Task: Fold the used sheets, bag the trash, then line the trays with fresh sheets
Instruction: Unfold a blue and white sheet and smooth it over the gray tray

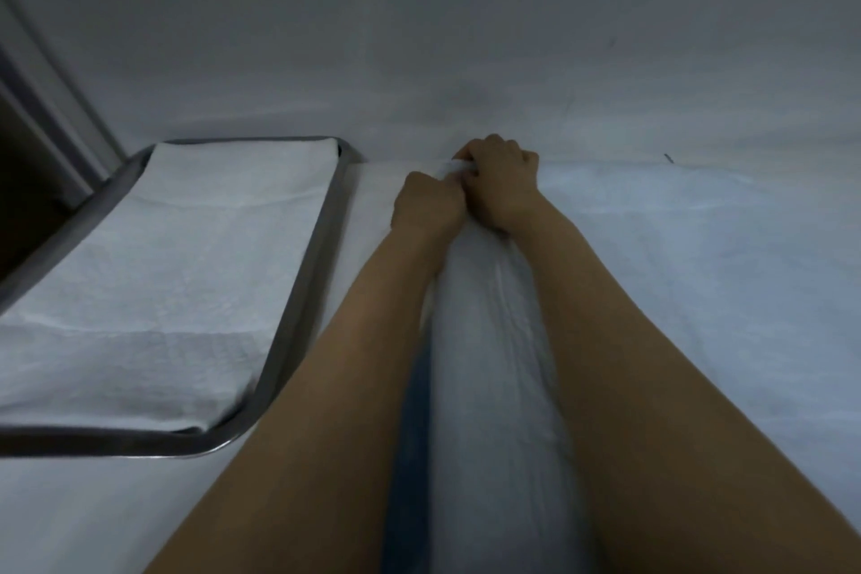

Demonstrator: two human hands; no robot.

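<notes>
A metal tray [298,294] lies at the left, lined with a white sheet [163,275]. To its right a large white sheet [675,275] is spread flat up to the wall. Both my arms reach forward over it. My left hand [426,205] and my right hand [501,182] sit side by side at the sheet's far edge, fingers curled, gripping that edge. Between my forearms the sheet is bunched into a long ridge [484,364], with a dark blue strip [414,433] showing along its left side.
A pale wall [466,37] rises directly behind the sheet's far edge. A dark door frame or post [42,107] stands at the far left behind the tray. White covering lies in front of the tray too.
</notes>
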